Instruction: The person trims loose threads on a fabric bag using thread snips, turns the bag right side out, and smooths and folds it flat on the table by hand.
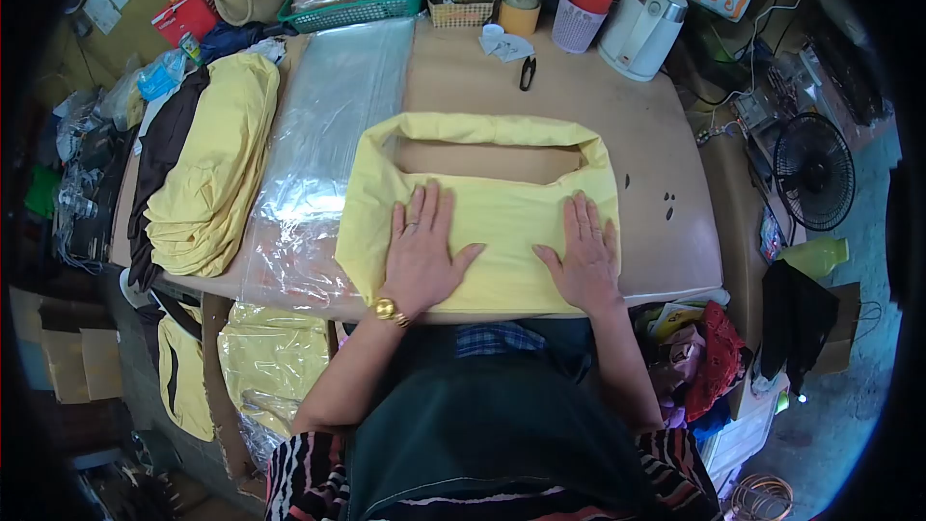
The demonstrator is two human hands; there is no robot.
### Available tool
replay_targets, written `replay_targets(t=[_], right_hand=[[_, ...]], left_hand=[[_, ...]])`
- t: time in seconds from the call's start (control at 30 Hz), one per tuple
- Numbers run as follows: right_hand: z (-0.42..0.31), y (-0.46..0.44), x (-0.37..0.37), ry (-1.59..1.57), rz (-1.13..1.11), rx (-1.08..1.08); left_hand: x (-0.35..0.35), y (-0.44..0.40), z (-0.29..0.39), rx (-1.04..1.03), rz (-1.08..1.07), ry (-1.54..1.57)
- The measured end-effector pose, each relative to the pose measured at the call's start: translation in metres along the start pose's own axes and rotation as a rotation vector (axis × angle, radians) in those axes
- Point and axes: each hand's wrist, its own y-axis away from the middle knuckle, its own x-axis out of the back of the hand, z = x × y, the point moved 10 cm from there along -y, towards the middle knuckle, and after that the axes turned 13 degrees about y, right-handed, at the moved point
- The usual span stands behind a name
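A yellow cloth bag [502, 260] lies flat on the table in front of me, its wide strap forming a loop at the far side. My left hand [422, 246] presses flat on its left part, fingers stretched out and thumb apart. On the right part lies my right hand [584, 256], also flat with its fingers extended. Neither hand grips anything. To the left, clear plastic sleeves [333, 125] are spread on the table, their near end close to the bag's left edge.
A pile of folded yellow cloth [217, 164] sits at the table's left. Thread snips [528, 73], a jar [520, 2] and a white kettle [644, 27] stand or lie at the back. Below the left edge is a box of wrapped yellow pieces [275, 352]. A black fan [815, 172] stands right.
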Motion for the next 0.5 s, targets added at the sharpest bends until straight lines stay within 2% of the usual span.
replay_targets(t=[0.07,0.1,0.13,0.17,0.2,0.23,0.27,0.3,0.33,0.37,0.43,0.5], right_hand=[[0.02,-0.001,0.004,-0.047,0.0,-0.01],[0.026,-0.002,-0.003,-0.05,-0.161,0.042],[0.028,-0.006,-0.007,-0.054,-0.315,0.095],[0.032,-0.021,0.008,-0.052,-0.301,0.092],[0.031,-0.04,0.021,-0.663,-0.345,0.032],[0.028,-0.058,0.031,-1.276,-0.374,-0.028],[0.025,-0.078,0.023,-1.278,-0.366,-0.025],[0.018,-0.097,-0.006,-1.721,-0.409,-0.176],[0.007,-0.106,-0.03,-2.164,-0.443,-0.34],[-0.002,-0.113,-0.04,-2.169,-0.431,-0.331],[-0.003,-0.126,-0.06,-2.475,-0.289,-0.57],[0.022,-0.131,-0.055,-2.583,0.004,-0.5]], left_hand=[[-0.001,0.0,-0.026,0.075,-0.034,0.038],[0.007,-0.003,-0.031,0.07,-0.027,0.04],[0.012,-0.008,-0.037,0.09,-0.091,0.251],[0.014,-0.015,-0.038,0.105,-0.157,0.46],[0.02,-0.022,-0.045,0.265,0.009,1.05],[0.019,-0.034,-0.04,0.259,0.012,1.047],[0.012,-0.049,-0.045,0.355,0.067,1.427],[0.004,-0.06,-0.05,0.452,0.122,1.804],[-0.001,-0.07,-0.057,0.447,0.118,1.797],[-0.015,-0.076,-0.078,0.589,0.237,1.961],[-0.03,-0.086,-0.105,0.713,0.36,2.121],[-0.007,-0.084,-0.135,0.489,0.496,2.431]])
